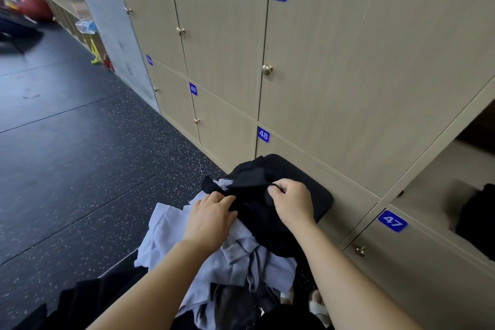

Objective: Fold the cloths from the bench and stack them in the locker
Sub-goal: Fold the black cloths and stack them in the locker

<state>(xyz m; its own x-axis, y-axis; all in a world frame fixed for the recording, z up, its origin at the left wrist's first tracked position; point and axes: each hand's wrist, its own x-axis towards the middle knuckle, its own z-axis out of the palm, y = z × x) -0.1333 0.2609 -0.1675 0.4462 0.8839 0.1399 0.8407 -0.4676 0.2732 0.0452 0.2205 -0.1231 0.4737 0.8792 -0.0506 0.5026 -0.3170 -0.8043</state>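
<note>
Locker room: beige lockers [348, 61] along the right wall, doors tagged 32, 33, 49, 48, 47, with a dark speckled floor [80, 155] to the left. Red balls [36, 9] sit far back left, blurred.

Bench [318, 190] has a black pad and sits right against the door tagged 48. The cloth pile is on the bench and spills toward the camera.
- black cloth [254, 195]: on top, at the far end of the pile, bunched, not folded.
- pale cloths [166, 230]: under and beside it, crumpled, hanging off the near-left side. More dark fabric lies at the bottom edge, can't tell what it is.

Right hand [292, 201]: fingers curled, pinching a fold of the black cloth near its top.
Left hand [211, 217]: palm down on the pile, fingertips at the edge where the black cloth meets the pale cloths. Can't tell whether it's gripping or just resting there.

Open locker [442, 182] is at far right, above door 47. A dark bundle [479, 220] lies on its shelf, partly cut off by the frame edge, so I can't tell if it's folded.
</note>
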